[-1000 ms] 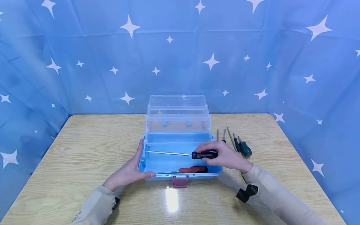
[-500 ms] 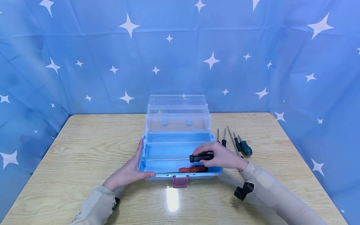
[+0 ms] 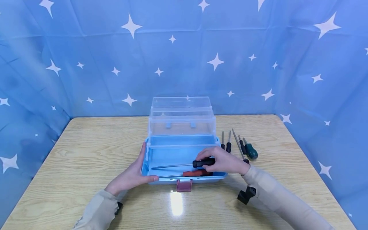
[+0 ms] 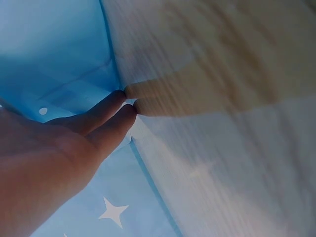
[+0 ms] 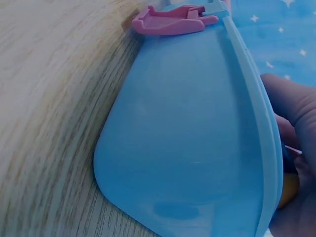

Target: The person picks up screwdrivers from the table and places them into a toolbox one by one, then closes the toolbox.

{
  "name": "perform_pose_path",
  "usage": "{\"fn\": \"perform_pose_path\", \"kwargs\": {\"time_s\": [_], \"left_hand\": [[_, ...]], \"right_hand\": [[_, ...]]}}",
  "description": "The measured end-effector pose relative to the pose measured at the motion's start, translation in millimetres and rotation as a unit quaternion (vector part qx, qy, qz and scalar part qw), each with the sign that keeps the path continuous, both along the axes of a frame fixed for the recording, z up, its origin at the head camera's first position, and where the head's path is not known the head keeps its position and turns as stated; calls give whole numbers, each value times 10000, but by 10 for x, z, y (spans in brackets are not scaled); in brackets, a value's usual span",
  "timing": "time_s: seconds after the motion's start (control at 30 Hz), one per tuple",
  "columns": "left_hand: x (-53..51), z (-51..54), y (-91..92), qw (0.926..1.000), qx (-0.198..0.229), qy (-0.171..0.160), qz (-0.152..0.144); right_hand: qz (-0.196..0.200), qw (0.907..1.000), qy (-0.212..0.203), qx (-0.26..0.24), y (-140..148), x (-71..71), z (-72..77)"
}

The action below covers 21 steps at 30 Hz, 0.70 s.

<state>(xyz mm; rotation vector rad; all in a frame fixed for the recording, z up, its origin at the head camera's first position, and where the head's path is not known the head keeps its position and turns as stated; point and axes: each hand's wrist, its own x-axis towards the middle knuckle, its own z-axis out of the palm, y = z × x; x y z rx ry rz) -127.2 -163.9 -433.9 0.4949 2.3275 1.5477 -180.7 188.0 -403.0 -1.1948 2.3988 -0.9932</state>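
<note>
- We see the black-handled screwdriver (image 3: pixel 198 164) at the lower centre of the frame, within the outline of the open blue box (image 3: pixel 169 155).
- The right hand (image 3: pixel 225 160) has its fingers and thumb closed on the handle; we find no other thing in its grasp.
- From this hand, the shaft extends toward the left of the frame, its tip slightly lower in the frame than the handle.
- Long axis: we read it as nearly parallel to the long side of the box, which we judge the controlling relation for any lowering.
- The red-handled screwdriver (image 3: pixel 194 173) lies just below in the frame, along the front wall, handle also to the right. We note that the two axes nearly match.
- Clearance: we cannot tell whether the black-handled tool touches the box floor or the red handle.
- The left hand (image 3: pixel 132 175) spans the left end of the box, fingers extended, thumb at the front corner; it grips no tool.
- Nearer hand: we identify the right at the handle; the left is nearer the tip, but apart from it.
</note>
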Motion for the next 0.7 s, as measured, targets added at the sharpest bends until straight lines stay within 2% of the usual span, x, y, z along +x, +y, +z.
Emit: {"fn": "perform_pose_path", "kwargs": {"time_s": [0.17, 0.37, 0.47, 0.7], "left_hand": [[-4, 1, 3, 10000, 14, 1, 19], [-6, -5, 5, 10000, 35, -19, 9], [-5, -6, 5, 10000, -67, -33, 37], [1, 1, 4, 9996, -241, -79, 123]], "right_hand": [[-8, 10000, 23, 90, -6, 7, -5], [-236, 9980, -232, -547, 34, 35, 46], [-360, 9958, -217, -819, 82, 61, 76], [-759, 9911, -57, -1091, 253, 145, 135]]}}
